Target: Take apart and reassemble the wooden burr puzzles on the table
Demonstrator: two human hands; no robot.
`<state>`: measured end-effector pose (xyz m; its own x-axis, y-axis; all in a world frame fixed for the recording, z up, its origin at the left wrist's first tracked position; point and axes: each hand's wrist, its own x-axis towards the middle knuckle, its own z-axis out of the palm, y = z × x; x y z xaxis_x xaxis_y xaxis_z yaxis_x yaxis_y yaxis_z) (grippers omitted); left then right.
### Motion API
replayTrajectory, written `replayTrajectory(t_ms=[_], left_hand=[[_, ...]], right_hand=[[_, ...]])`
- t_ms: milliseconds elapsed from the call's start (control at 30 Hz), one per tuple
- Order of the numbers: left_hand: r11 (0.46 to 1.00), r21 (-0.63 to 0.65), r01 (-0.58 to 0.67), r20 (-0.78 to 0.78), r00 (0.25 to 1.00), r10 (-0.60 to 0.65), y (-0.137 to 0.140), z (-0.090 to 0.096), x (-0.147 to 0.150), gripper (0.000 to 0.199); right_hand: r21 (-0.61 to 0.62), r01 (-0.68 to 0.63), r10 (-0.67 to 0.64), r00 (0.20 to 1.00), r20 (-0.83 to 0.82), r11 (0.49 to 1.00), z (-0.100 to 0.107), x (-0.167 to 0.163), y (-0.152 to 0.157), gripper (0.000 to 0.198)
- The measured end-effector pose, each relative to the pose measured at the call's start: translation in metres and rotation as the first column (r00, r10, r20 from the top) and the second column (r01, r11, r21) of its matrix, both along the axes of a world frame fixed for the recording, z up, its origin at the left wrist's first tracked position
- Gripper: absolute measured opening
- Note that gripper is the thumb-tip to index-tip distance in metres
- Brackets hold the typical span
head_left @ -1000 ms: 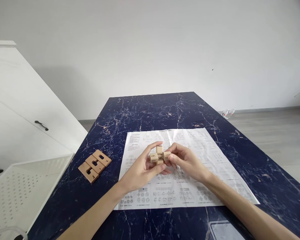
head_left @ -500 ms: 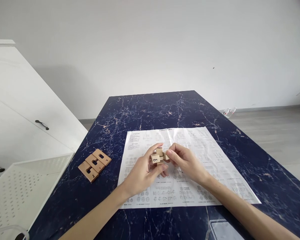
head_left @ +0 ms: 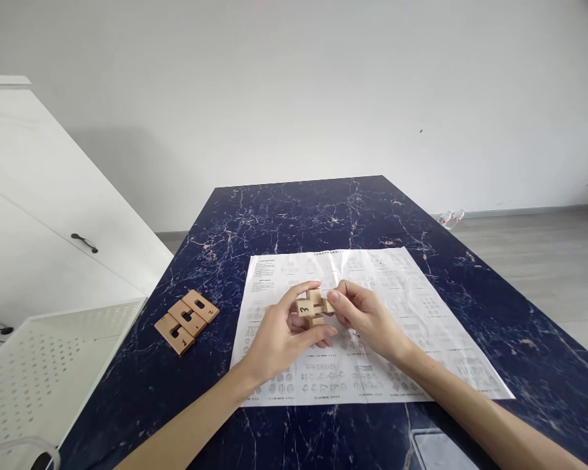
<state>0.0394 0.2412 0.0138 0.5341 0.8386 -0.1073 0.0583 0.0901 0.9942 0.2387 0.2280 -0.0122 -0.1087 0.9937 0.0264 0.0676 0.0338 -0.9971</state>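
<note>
A small wooden interlocking puzzle (head_left: pixel 314 295) of pale blocks, one marked "3", is held above a printed sheet. My left hand (head_left: pixel 286 329) grips it from the left, with the index finger along its far side and the thumb at its near side. On the other side, my right hand (head_left: pixel 359 310) pinches a block at the puzzle's right end between thumb and fingers. The white instruction sheet (head_left: pixel 372 365), covered in small diagrams, lies under both hands. To the left, wooden plates (head_left: pixel 186 320) with dark slots and the numbers 1, 2 and 3 lie side by side.
The dark blue marble-patterned table (head_left: pixel 284 222) reaches toward a white wall. A clear-lidded or glassy flat object (head_left: pixel 440 450) lies at the near edge. At left stand a white cabinet (head_left: pixel 53 196) and a perforated white surface (head_left: pixel 44 352).
Both hands keep hold of the puzzle. Its blocks have tilted slightly, and more of the lower block shows between my left thumb and index finger. The camera view has shifted slightly.
</note>
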Motion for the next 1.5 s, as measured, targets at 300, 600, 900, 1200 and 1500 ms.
replayTrajectory(t_ms=[300, 600, 900, 1200, 1500], left_hand=[[1.0, 0.027, -0.011, 0.043, 0.999, 0.01, -0.001, -0.002, 0.002, 0.071], [0.995, -0.07, 0.077, 0.059, 0.996, -0.073, 0.004, 0.006, -0.001, 0.076], [0.977, -0.139, 0.16, 0.128, 0.981, -0.143, 0.011, 0.003, -0.006, 0.048], [0.959, -0.125, 0.253, 0.152, 0.96, -0.233, 0.01, 0.005, -0.006, 0.032], [0.96, -0.14, 0.243, 0.159, 0.962, -0.221, 0.013, 0.004, -0.008, 0.037]], right_hand=[[-0.011, -0.011, 0.01, 1.0, -0.025, 1.0, 0.003, -0.001, 0.001, 0.055], [0.057, -0.012, 0.012, 1.0, 0.008, 0.998, -0.001, 0.003, 0.001, 0.038], [0.178, -0.041, 0.014, 0.989, 0.149, 0.983, 0.0, 0.007, -0.001, 0.031], [0.25, -0.053, 0.0, 0.978, 0.21, 0.967, 0.0, 0.007, -0.002, 0.03], [0.226, -0.068, 0.018, 0.976, 0.218, 0.972, 0.003, 0.006, -0.003, 0.03]])
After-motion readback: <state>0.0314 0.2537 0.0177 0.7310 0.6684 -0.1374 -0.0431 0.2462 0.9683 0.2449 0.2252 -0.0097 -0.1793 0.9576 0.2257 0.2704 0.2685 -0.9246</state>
